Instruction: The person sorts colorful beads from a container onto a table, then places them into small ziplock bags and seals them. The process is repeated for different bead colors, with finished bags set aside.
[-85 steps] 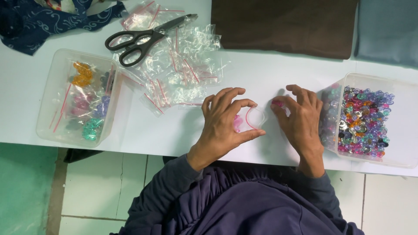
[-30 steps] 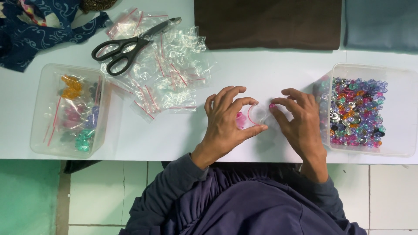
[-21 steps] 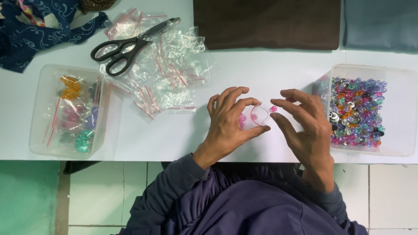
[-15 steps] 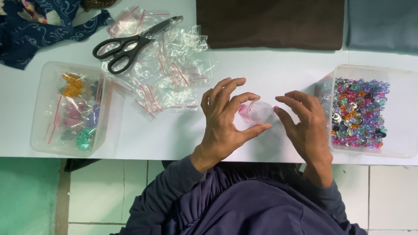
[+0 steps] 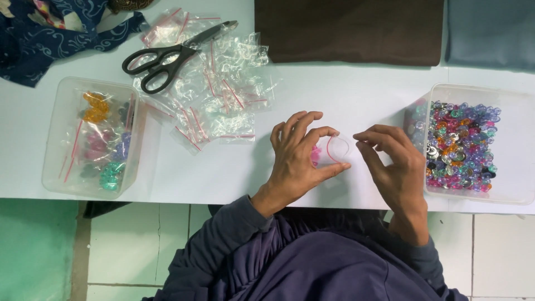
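A small clear bag with a red zip line [image 5: 336,149] is held up over the white table [image 5: 345,100] by the left hand [image 5: 298,153], and its mouth is pinched wide into a round hole between the thumb and the first finger. Something pink can be seen low inside the bag, just behind those fingers. The right hand [image 5: 393,161] is kept just beside the open mouth, with its fingertips drawn close together, but it cannot be told if a bead is pinched there. The filling step seems to be in hand: the bag is being kept open so beads can be dropped in. Just past the right hand a clear tub of mixed shiny beads [image 5: 460,145] is found. Away from the left hand, on the far side, a heap of empty little bags [image 5: 217,95] is spread out, with black scissors [image 5: 167,56] laid on top, and farther off a tub of filled bags [image 5: 97,139] is set. For the next move, a careful aim would be needed, because the hole is small and the bag is soft. The mouth must be kept round and steady, or beads could be spilled on the table.
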